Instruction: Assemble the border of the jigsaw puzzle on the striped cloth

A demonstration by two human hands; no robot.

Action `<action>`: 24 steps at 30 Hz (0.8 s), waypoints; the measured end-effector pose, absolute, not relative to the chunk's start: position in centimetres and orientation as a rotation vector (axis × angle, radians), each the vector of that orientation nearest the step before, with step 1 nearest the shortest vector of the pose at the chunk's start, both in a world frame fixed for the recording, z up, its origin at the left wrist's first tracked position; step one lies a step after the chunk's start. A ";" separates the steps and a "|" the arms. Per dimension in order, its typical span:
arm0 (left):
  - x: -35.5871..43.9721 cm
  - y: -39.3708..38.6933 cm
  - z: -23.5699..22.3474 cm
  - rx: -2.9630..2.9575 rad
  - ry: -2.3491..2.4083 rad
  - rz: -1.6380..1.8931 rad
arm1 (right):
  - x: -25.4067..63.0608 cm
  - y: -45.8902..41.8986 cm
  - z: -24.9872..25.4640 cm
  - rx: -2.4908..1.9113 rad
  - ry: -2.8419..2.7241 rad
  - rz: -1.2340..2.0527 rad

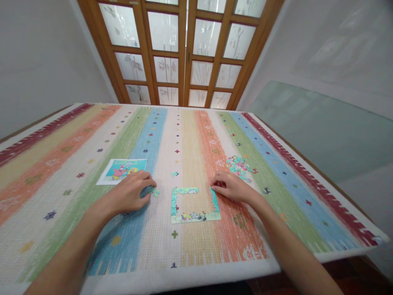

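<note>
A jigsaw border of joined turquoise and pale green pieces lies on the table, with a gap at its upper right. My right hand is at that corner, thumb and fingertips pinched together on a puzzle piece at the top of the right side. To the left, my left hand rests with its fingers curved and the thumb apart, beside a few loose puzzle pieces. It partly covers the printed cartoon picture behind it. Another small loose piece lies above the border.
A heap of mixed puzzle pieces lies just behind my right hand. The striped tablecloth covers the wide table. Beyond the far edge stand wooden doors with glass panes, and a pale glass panel leans at the right wall.
</note>
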State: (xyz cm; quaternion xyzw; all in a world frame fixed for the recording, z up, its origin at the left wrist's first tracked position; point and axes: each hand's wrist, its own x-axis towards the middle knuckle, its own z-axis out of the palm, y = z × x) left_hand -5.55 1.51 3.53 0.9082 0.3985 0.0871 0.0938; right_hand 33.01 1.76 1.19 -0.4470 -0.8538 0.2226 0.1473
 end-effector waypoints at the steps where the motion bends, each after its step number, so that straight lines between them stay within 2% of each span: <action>1: -5.5 1.5 3.5 2.692 1.181 0.242 | 33.0 1.8 1.2 -1.289 -2.457 0.640; 24: -4.5 1.1 3.0 2.575 1.165 0.198 | 32.9 1.7 1.3 -1.325 -2.464 0.655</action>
